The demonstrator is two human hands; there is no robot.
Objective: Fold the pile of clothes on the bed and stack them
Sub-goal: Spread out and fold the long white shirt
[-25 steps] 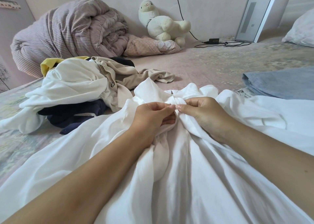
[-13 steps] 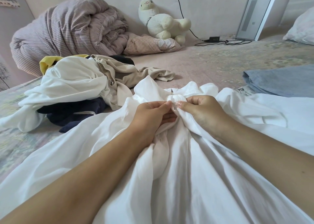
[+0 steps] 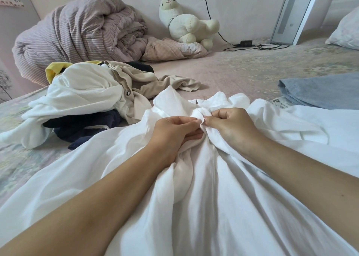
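Bed [image 3: 242,75] fills the view, pinkish patterned cover, pale wall behind. Striped quilt [image 3: 77,36] is rolled up at the far left against the wall, pink pillow [image 3: 174,49] beside it, plush toy [image 3: 186,23] leaning on the wall above that pillow. Black cable [image 3: 258,46] runs down the wall and along the bed to a white panel [image 3: 297,13] propped upright at the far right. Second pillow [image 3: 347,32] at the right edge.

Clothes pile [image 3: 87,100] sits left of centre, unfolded: white, beige, navy and a bit of yellow tangled together. Folded blue cloth [image 3: 320,89] lies flat at the right, well apart from the pile.

White garment [image 3: 213,197] is spread across the near part of the bed, under both my forearms, bunched up toward the middle where my hands meet. Its far edge sits just beside the pile.

Left hand [image 3: 172,129]: fingers curled, thumb and forefinger pinching a small fold of the garment at the bunched centre. Right hand [image 3: 231,125]: same, fingers curled in, thumb and forefinger pinching the cloth right next to the left pinch. Fingertips of the two hands almost touch. Can't tell what detail of the cloth sits between them, too small and white on white. Fabric radiates in creases from that point down toward me.
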